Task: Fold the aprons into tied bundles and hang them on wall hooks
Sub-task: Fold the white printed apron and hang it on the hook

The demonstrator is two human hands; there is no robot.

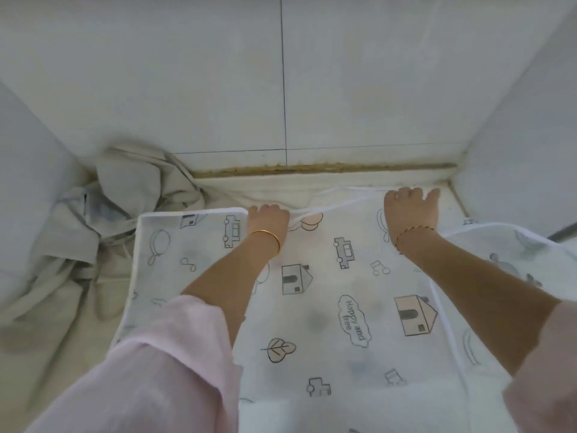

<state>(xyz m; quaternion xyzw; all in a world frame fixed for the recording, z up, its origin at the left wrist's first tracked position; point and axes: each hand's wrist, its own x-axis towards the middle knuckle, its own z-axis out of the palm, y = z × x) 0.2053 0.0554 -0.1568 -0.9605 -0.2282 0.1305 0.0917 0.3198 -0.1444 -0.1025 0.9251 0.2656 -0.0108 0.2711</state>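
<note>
A thin white apron (327, 307) printed with houses, cars and leaves lies spread flat on the pale counter (62, 354) in front of me. My left hand (268, 218) curls its fingers over the apron's far edge near the middle. Farther right, my right hand (409, 207) grips the same far edge, where a white strap (343, 200) runs along it. Both fingertips are hidden behind the knuckles. A second apron (125, 195), plain grey, lies crumpled in the back left corner with its straps trailing.
White tiled wall (218, 73) rises right behind the counter, with a stained seam (312, 168) along its base. Side walls close in at left (28, 151) and right (524, 135). No hooks are in view.
</note>
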